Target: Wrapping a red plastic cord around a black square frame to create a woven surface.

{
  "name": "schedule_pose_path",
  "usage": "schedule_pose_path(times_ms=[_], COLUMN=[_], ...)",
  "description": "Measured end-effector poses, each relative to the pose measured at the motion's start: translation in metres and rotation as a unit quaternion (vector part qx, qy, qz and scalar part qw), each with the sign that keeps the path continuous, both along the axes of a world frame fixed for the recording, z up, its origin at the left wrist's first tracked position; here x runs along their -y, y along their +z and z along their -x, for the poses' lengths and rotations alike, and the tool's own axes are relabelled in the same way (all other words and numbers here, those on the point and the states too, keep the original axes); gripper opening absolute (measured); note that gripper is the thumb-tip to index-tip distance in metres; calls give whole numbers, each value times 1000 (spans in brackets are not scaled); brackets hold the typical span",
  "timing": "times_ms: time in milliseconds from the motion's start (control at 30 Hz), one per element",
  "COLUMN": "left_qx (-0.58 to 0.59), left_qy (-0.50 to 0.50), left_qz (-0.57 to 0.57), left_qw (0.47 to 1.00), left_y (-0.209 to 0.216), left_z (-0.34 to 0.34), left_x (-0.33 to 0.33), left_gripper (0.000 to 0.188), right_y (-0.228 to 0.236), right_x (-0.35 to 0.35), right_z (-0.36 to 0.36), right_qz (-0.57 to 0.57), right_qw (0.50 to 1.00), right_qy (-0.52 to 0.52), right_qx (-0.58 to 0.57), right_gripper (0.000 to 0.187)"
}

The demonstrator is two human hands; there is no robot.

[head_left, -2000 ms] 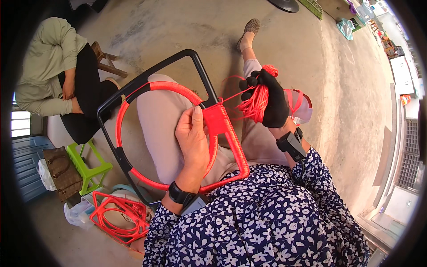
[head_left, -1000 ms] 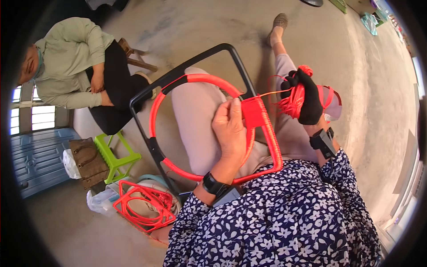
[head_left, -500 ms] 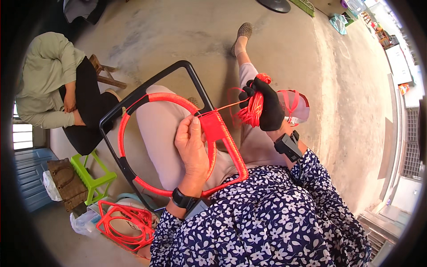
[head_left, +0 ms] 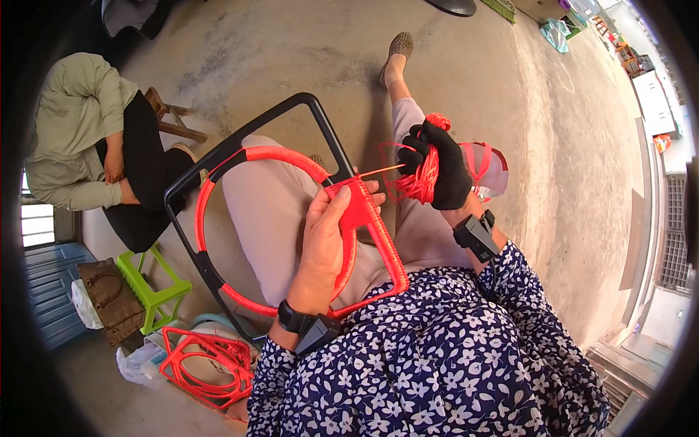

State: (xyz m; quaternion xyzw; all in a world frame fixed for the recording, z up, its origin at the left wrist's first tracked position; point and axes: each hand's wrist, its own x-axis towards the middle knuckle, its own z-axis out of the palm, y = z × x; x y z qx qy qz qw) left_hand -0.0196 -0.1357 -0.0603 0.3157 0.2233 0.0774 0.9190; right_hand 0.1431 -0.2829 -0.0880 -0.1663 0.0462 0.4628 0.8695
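Observation:
Across my lap lies a black frame [head_left: 242,136] with a ring inside it, both partly wrapped in red cord. My bare left hand [head_left: 328,229] grips the frame at a solid red wrapped patch [head_left: 354,207], thumb on top and fingertips showing past its far edge. In its black glove, my right hand [head_left: 445,167] is closed around a bundle of red cord [head_left: 424,178]. From the bundle a taut strand [head_left: 382,170] runs to the top of the wrapped patch. A thin loose loop of cord hangs beside the bundle.
At left a person [head_left: 91,138] sits by a wooden stool [head_left: 175,124]. Below are a green stool [head_left: 154,291], a brown handbag [head_left: 111,300] and red wrapped frames [head_left: 207,368]. A bag with red strips [head_left: 489,171] lies beyond my right wrist.
My left hand has slid forward onto the wrapped patch, its fingertips now past the frame's edge. My right hand has moved slightly right with the cord bundle.

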Motion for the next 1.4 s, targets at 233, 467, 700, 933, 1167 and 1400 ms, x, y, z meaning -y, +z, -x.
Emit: schedule_pose_path(times_ms=[233,467,700,933,1167,1400], left_qx=[-19,-24,-21,-56,-44,-103], left_qy=[-18,-17,-24,123,97,103], left_qz=[-26,-38,37,-16,-9,-49], left_qw=[999,999,999,991,994,988], left_y=[-7,-7,1,-23,-27,-26], left_z=[2,2,6,3,10,12], left_x=[-1,3,2,5,6,11], left_gripper=[26,26,26,22,14,11], right_y=[5,7,-9,25,29,17], right_x=[3,4,14,-11,-28,-17], right_z=[2,-3,14,26,25,36], right_qz=[51,141,329,337,371,404], right_qw=[998,986,913,888,817,783], right_qy=[-14,-39,71,146,188,193], right_qx=[30,75,232,276,399,433], right_gripper=[16,19,16,22,27,27])
